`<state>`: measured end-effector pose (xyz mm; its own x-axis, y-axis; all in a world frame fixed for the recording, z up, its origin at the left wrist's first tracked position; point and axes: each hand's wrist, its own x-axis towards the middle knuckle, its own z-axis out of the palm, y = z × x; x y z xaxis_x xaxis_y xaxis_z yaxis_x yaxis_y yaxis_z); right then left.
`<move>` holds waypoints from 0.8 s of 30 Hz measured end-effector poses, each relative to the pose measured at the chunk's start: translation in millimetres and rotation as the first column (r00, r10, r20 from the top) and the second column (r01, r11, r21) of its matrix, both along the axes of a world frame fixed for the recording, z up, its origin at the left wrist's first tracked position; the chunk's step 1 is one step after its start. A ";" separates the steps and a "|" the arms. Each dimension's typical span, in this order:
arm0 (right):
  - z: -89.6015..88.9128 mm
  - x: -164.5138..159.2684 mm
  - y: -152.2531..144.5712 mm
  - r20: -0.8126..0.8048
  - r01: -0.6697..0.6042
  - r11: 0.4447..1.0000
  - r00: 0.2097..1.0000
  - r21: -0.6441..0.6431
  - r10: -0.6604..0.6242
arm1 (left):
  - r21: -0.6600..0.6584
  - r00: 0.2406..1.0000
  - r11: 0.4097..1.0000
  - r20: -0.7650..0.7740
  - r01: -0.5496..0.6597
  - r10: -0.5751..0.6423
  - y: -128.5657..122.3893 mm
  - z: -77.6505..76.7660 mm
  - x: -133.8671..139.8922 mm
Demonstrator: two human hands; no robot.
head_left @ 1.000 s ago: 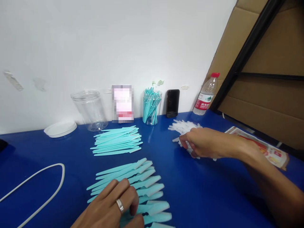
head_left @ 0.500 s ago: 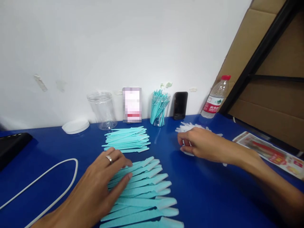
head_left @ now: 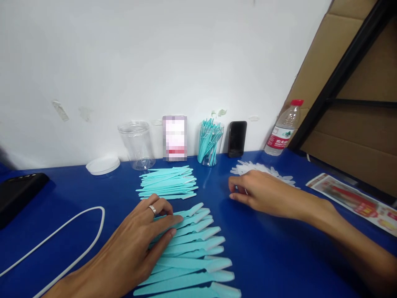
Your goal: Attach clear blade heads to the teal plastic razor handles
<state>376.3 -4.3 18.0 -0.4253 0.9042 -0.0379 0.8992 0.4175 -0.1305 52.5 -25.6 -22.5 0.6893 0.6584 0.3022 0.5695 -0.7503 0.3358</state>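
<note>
Turquoise eyebrow razors (head_left: pixel 186 264) lie in an overlapping near row on blue table (head_left: pixel 263 252), broad ends right. Left hand (head_left: pixel 141 238) rests over the row's far left part, thumb and index slightly apart; can't tell if it's pinching one. Right hand (head_left: pixel 257 189), fingers curled, sits at near edge of white plastic caps (head_left: pixel 249 167); can't tell if anything's gripped. Farther: second razor stack (head_left: pixel 167 182), clear jar (head_left: pixel 136 145) and filled jar (head_left: pixel 221 142) by wall, black phone (head_left: pixel 237 139), red-capped water bottle (head_left: pixel 281 131) far right.
</note>
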 end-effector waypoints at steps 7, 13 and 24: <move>-0.8 0.3 -0.7 0.014 -0.015 1.000 1.000 0.012 0.015 | -0.015 0.996 0.997 0.044 0.072 -0.072 5.2 -4.9 -0.6; 0.6 -1.3 -0.9 0.023 -0.023 1.000 0.999 0.014 0.023 | -0.026 0.997 1.000 0.080 -0.018 0.020 4.7 -4.8 -0.4; -1.5 0.7 1.0 0.020 0.002 1.000 1.000 0.010 -0.002 | -0.071 0.975 0.975 0.054 -0.212 0.216 6.6 -5.4 -2.2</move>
<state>377.0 -3.3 16.4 -0.4231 0.9053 -0.0369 0.9023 0.4173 -0.1084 50.3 -19.0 -27.9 0.5117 0.8081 0.2918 0.6913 -0.5889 0.4187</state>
